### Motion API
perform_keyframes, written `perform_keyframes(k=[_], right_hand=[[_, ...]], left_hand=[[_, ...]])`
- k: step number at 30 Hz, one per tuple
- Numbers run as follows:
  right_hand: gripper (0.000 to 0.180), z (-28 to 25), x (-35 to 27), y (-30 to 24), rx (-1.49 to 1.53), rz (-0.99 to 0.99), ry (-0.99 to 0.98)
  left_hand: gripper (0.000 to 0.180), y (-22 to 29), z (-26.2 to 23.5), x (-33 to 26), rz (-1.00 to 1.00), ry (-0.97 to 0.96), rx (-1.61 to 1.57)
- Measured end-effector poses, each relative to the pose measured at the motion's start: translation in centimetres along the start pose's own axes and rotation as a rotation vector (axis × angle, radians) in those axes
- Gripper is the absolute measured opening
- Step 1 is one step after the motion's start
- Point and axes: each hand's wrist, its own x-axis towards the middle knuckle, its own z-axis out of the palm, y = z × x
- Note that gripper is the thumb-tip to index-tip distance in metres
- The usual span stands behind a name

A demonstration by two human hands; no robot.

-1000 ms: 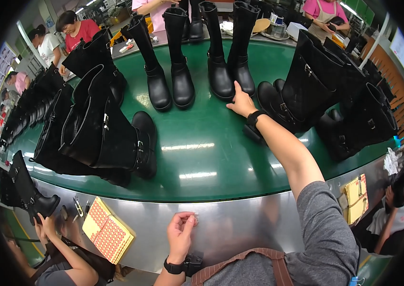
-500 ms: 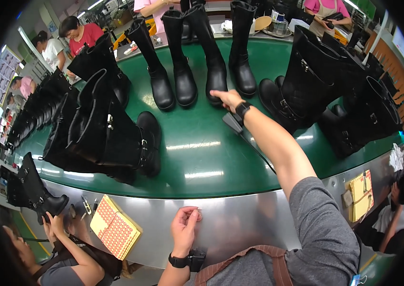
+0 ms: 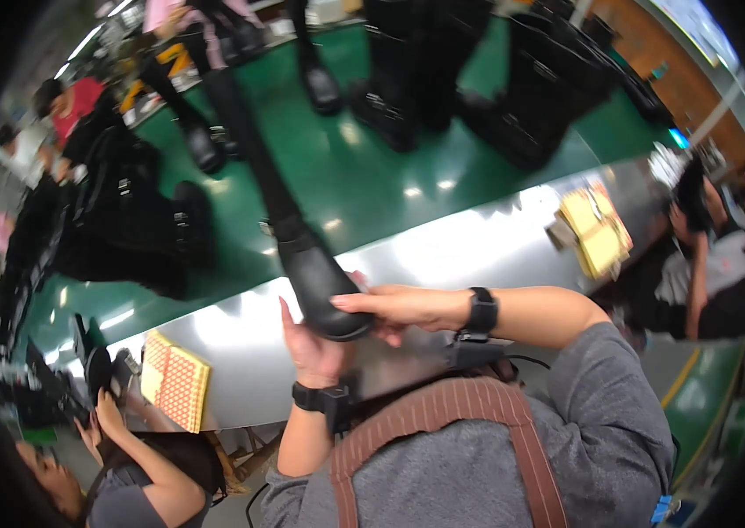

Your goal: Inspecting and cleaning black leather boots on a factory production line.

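A tall black leather boot lies tilted in front of me, its toe toward me and its shaft reaching away over the green table. My right hand grips the toe from the right, thumb on top and other fingers partly underneath. Close against the left side of the toe is my left hand, palm up with its thumb stretched out. The boot hides some of its fingers, and I cannot tell whether it bears any weight.
More black boots stand along the far side, with buckled boots at left and right. Yellow paper stacks lie on the metal edge. A co-worker handles a boot at lower left; another person is at right.
My right hand has taken hold of a boot from the far row and drawn it toward me. My left hand has come up beside its toe. The view has turned.
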Motion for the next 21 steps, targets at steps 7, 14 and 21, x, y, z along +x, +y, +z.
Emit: perform_keyframes(k=[7,14,21], right_hand=[[0.034,-9.2,-9.9,8.5,-0.760,-0.438,1.344],[0.036,-20.5,-15.6,16.2,-1.186,-0.141,1.566],[0.024,-20.2,-16.2,14.4,-1.168,-0.355,1.750]], left_hand=[[0.074,-1.6,2.7,-0.8,0.100,-0.012,-0.041],[0.055,-1.1,6.5,-2.0,0.146,0.055,-0.121],[0.060,-1.9,8.9,-4.4,0.121,0.047,-0.041]])
